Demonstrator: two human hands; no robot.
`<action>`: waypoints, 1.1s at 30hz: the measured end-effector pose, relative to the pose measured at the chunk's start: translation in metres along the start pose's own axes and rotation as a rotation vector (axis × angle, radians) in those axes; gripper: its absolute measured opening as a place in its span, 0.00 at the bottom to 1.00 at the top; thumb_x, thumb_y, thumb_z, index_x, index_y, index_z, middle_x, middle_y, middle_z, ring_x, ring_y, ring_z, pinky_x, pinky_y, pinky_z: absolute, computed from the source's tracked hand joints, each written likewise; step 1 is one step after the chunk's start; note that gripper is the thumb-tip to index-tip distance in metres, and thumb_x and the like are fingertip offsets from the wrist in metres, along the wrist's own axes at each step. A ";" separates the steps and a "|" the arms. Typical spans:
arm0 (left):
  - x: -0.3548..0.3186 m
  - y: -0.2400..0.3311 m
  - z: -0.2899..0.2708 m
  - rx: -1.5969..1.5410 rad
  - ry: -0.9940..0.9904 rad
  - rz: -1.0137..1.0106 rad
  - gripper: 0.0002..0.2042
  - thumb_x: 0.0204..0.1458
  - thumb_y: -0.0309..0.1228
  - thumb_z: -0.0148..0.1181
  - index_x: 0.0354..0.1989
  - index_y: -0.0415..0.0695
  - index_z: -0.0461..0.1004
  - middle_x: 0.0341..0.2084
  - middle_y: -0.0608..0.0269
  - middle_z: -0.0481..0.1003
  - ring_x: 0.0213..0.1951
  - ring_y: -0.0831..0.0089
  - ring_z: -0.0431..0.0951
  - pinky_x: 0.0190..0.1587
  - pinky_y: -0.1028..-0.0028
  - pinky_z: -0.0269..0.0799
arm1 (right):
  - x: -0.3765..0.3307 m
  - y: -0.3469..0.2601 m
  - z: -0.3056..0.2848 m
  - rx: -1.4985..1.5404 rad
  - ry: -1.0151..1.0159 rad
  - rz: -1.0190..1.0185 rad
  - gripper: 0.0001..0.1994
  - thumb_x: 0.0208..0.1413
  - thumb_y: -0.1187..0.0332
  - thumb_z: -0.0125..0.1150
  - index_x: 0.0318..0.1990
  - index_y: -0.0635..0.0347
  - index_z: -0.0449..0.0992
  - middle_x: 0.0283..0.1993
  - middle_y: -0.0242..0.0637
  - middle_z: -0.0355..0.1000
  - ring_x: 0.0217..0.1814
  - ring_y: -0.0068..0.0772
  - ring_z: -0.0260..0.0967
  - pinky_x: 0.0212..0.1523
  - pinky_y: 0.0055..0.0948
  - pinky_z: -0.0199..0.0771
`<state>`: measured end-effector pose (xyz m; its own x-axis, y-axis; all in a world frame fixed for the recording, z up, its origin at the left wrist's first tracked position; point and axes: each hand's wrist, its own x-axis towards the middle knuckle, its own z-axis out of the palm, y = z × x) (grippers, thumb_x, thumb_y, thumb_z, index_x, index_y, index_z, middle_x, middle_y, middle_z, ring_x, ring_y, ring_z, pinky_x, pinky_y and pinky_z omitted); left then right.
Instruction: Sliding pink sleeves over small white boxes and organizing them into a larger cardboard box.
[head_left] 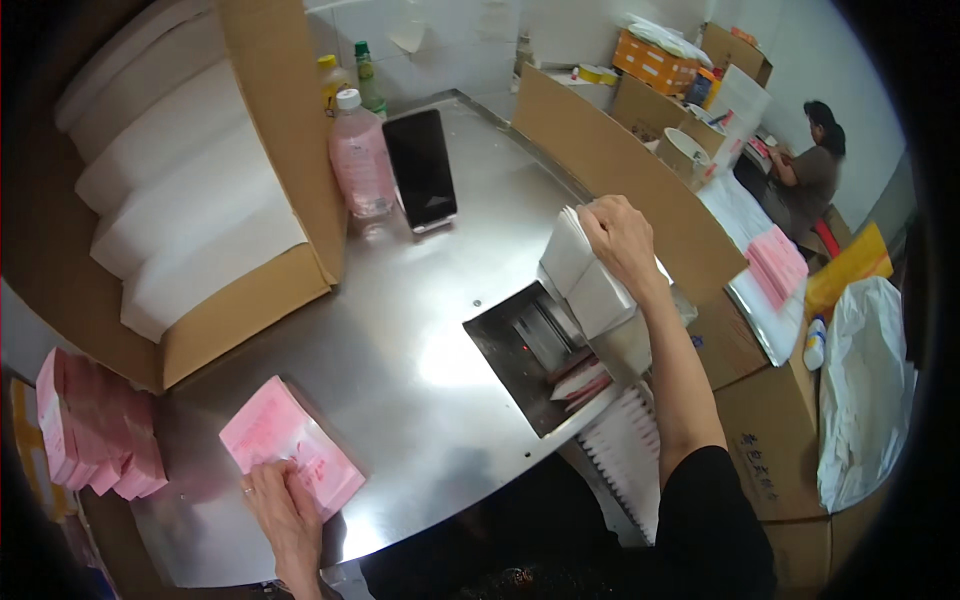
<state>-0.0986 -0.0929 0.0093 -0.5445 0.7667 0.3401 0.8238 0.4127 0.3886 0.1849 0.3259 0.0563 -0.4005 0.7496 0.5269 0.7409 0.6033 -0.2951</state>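
Note:
On the left of the metal table lies a flat pink printed packet (310,440). My left hand (280,510) rests on its near end, fingers bent and pressed on it. Over on the right, my right hand (622,240) is closed on the top of a white folded paper stack (580,272). That stack stands tilted at the far right edge of a rectangular opening (500,345) in the tabletop. Metal parts and a small red light show inside the opening, with a pink-and-white packet (582,382) low in it. My right fingertips are partly hidden.
A large cardboard box (325,240) holds several white stacks. Pink packets (95,430) are piled at the far left. A pink bottle (362,160) and a phone on a stand (420,168) stand at the back. Cardboard (640,190) borders the right; another person (815,170) sits beyond.

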 end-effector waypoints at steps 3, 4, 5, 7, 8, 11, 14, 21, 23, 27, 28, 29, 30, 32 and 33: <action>0.000 0.011 -0.003 -0.022 0.019 0.010 0.05 0.56 0.18 0.52 0.40 0.39 0.70 0.36 0.51 0.69 0.42 0.52 0.67 0.50 0.57 0.61 | -0.019 0.006 -0.025 0.106 0.154 -0.135 0.14 0.58 0.62 0.57 0.34 0.65 0.82 0.40 0.47 0.79 0.48 0.56 0.74 0.50 0.48 0.73; 0.005 0.014 -0.004 -0.043 0.012 0.001 0.05 0.57 0.19 0.52 0.40 0.39 0.70 0.36 0.52 0.69 0.42 0.52 0.67 0.51 0.56 0.61 | -0.015 0.004 -0.028 0.168 0.271 -0.260 0.13 0.58 0.63 0.59 0.38 0.65 0.82 0.42 0.45 0.79 0.48 0.56 0.75 0.52 0.46 0.73; 0.006 0.011 -0.004 -0.045 0.016 0.010 0.05 0.57 0.19 0.52 0.40 0.39 0.70 0.36 0.52 0.69 0.42 0.52 0.67 0.51 0.56 0.61 | -0.023 0.001 -0.037 0.060 0.311 -0.285 0.13 0.56 0.65 0.64 0.42 0.65 0.82 0.43 0.44 0.79 0.50 0.52 0.74 0.52 0.45 0.72; 0.002 0.002 -0.003 0.003 0.017 0.058 0.05 0.56 0.20 0.53 0.39 0.40 0.71 0.36 0.53 0.69 0.42 0.54 0.67 0.53 0.56 0.60 | -0.052 -0.017 -0.057 -0.051 0.285 -0.235 0.13 0.55 0.65 0.65 0.43 0.64 0.82 0.43 0.44 0.79 0.50 0.50 0.73 0.50 0.45 0.72; 0.000 0.003 -0.008 0.007 0.020 0.053 0.05 0.56 0.20 0.53 0.39 0.40 0.71 0.36 0.53 0.69 0.42 0.54 0.67 0.53 0.56 0.60 | -0.070 -0.026 -0.060 -0.161 0.248 -0.185 0.13 0.54 0.65 0.66 0.43 0.63 0.82 0.43 0.44 0.78 0.50 0.49 0.73 0.49 0.46 0.71; 0.003 0.031 -0.020 0.066 0.086 0.145 0.05 0.53 0.20 0.54 0.37 0.41 0.72 0.35 0.54 0.70 0.41 0.55 0.68 0.52 0.58 0.61 | -0.109 -0.028 -0.040 -0.221 0.176 -0.107 0.10 0.53 0.65 0.66 0.37 0.63 0.80 0.37 0.42 0.73 0.45 0.45 0.70 0.45 0.45 0.69; 0.001 0.083 0.001 -0.070 0.073 0.367 0.08 0.49 0.19 0.56 0.37 0.41 0.73 0.34 0.52 0.70 0.40 0.54 0.68 0.48 0.58 0.63 | -0.110 -0.032 -0.035 -0.222 0.208 -0.061 0.10 0.55 0.65 0.63 0.35 0.64 0.79 0.36 0.42 0.71 0.44 0.45 0.69 0.45 0.45 0.67; -0.012 0.107 0.057 -0.194 -0.050 0.438 0.09 0.50 0.20 0.60 0.40 0.41 0.73 0.34 0.51 0.68 0.40 0.52 0.67 0.48 0.57 0.63 | -0.113 -0.026 -0.041 -0.152 0.142 -0.009 0.08 0.54 0.71 0.60 0.38 0.64 0.80 0.40 0.44 0.72 0.46 0.47 0.69 0.47 0.45 0.67; -0.016 0.108 0.060 -0.296 -0.160 0.422 0.10 0.50 0.20 0.62 0.41 0.40 0.73 0.36 0.52 0.68 0.42 0.53 0.67 0.47 0.55 0.63 | -0.113 -0.018 -0.038 -0.163 0.240 -0.056 0.09 0.52 0.73 0.60 0.41 0.64 0.79 0.41 0.46 0.73 0.46 0.49 0.70 0.47 0.46 0.67; -0.014 0.126 0.065 -0.335 -0.191 0.495 0.12 0.49 0.23 0.62 0.42 0.37 0.72 0.45 0.46 0.68 0.47 0.50 0.68 0.49 0.55 0.65 | -0.126 -0.048 -0.032 -0.099 0.280 -0.332 0.18 0.48 0.78 0.57 0.49 0.68 0.75 0.47 0.49 0.73 0.45 0.53 0.71 0.47 0.51 0.67; -0.014 0.123 0.066 -0.339 -0.140 0.518 0.14 0.47 0.24 0.63 0.43 0.37 0.72 0.50 0.43 0.66 0.51 0.47 0.67 0.50 0.55 0.65 | -0.147 -0.074 -0.019 -0.036 0.216 -0.401 0.19 0.49 0.79 0.55 0.51 0.69 0.73 0.48 0.51 0.72 0.49 0.54 0.72 0.52 0.55 0.67; -0.015 0.122 0.067 -0.358 -0.091 0.553 0.17 0.45 0.25 0.64 0.45 0.37 0.73 0.55 0.39 0.65 0.55 0.44 0.66 0.51 0.56 0.65 | -0.172 -0.107 -0.024 0.079 0.128 -0.534 0.18 0.51 0.79 0.53 0.51 0.65 0.77 0.55 0.51 0.74 0.61 0.55 0.71 0.65 0.62 0.63; -0.015 0.107 0.073 -0.384 -0.149 0.563 0.25 0.41 0.31 0.68 0.51 0.39 0.73 0.62 0.37 0.61 0.61 0.42 0.62 0.53 0.55 0.64 | -0.200 -0.127 -0.026 0.156 -0.039 -0.717 0.16 0.53 0.74 0.55 0.50 0.64 0.77 0.53 0.48 0.75 0.60 0.52 0.72 0.62 0.70 0.63; -0.010 0.105 0.052 -0.167 -0.218 0.466 0.33 0.38 0.37 0.70 0.57 0.41 0.72 0.64 0.36 0.59 0.61 0.42 0.63 0.54 0.53 0.62 | -0.228 -0.147 -0.022 0.264 -0.084 -0.874 0.18 0.52 0.69 0.58 0.51 0.63 0.75 0.49 0.46 0.71 0.56 0.50 0.71 0.61 0.68 0.62; -0.012 0.102 0.063 -0.132 -0.170 0.415 0.36 0.37 0.42 0.71 0.58 0.42 0.71 0.66 0.36 0.57 0.64 0.40 0.61 0.54 0.51 0.60 | -0.234 -0.141 -0.009 0.238 -0.033 -0.898 0.18 0.52 0.68 0.57 0.51 0.62 0.76 0.47 0.45 0.72 0.54 0.49 0.72 0.62 0.68 0.62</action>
<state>0.0016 -0.0295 -0.0091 -0.1303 0.9279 0.3494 0.9337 -0.0037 0.3582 0.1791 0.0625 -0.0181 -0.7880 -0.0203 0.6153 0.0172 0.9983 0.0551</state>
